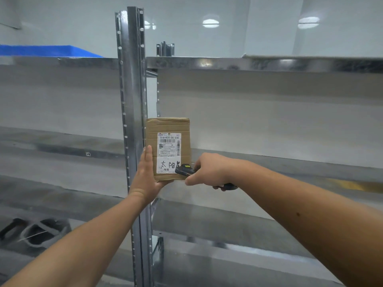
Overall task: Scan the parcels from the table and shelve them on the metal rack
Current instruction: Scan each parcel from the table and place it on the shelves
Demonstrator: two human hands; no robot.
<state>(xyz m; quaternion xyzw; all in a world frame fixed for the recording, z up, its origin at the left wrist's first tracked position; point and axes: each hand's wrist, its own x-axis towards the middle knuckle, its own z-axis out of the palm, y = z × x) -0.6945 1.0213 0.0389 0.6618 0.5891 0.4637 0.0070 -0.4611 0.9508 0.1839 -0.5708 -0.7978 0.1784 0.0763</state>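
Small cardboard parcel (167, 149) standing upright on edge, label (169, 152) facing the wearer, pressed close beside the rack upright (132, 121), apparently resting on or just above the shelf (269, 160) edge; whether the bottom is touching the metal is hidden by the palm. Box is looking light and stiff, judging by one hand managing it; taped kraft faces are probably a bit slick, corners firm, nothing suggesting fragile. Best hold seems the two narrow side edges or a palm under the base, keeping the label clear. Left hand (146, 175) is reaching forward with the arm extended, fingers straight and pressed together, lying flat along the parcel's left edge, heel of the palm cupping under the lower left corner. Right hand (209, 169) is gripping a black handheld scanner (184, 169), fingers curled round its handle, scanner head sitting just beyond the knuckles, overlapping the label's lower right corner. Thumb position unclear. Right forearm is coming in from lower right, wrist roughly level. A blue bin (47, 50) is sitting on the top shelf, far from both hands.
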